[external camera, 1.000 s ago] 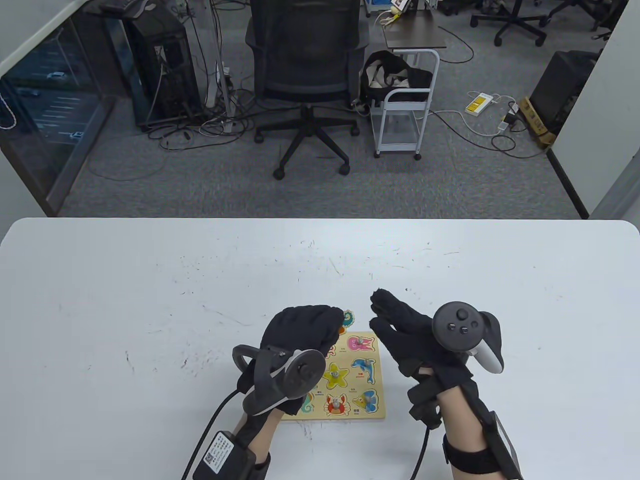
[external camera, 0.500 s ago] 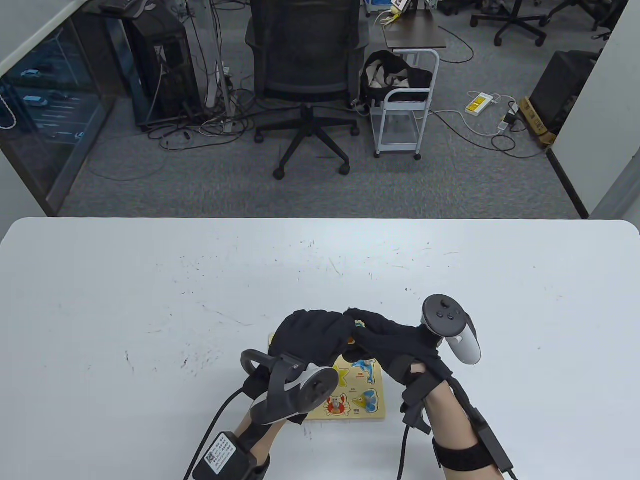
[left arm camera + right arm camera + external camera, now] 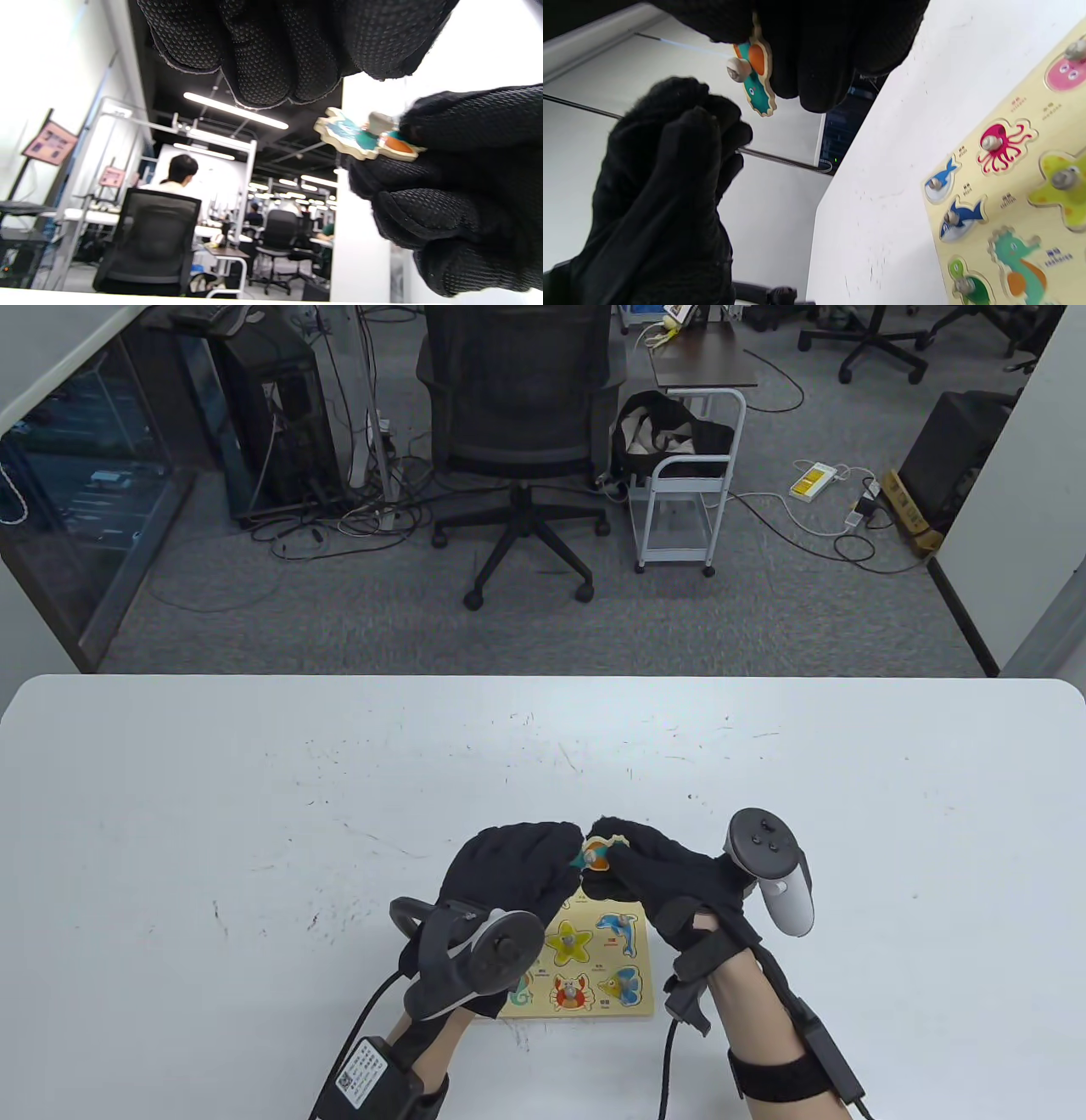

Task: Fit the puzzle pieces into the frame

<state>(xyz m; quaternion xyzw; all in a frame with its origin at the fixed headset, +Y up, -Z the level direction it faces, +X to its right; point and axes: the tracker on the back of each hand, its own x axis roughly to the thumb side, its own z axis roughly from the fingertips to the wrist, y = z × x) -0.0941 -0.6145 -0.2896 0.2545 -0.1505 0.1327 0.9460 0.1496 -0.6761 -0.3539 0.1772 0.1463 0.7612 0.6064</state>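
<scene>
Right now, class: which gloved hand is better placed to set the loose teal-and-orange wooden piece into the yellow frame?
Right. The right hand already pinches the teal-and-orange wooden piece above the yellow frame; the left hand hangs beside it, not gripping.

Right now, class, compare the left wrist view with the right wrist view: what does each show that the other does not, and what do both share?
Only the left wrist view shows the office behind: a seated person and black chairs. Only the right wrist view shows the puzzle frame on the table, with the octopus, starfish and seahorse outline. Both show the seahorse piece, gripped by the right hand, with the left hand close beside it.
</scene>
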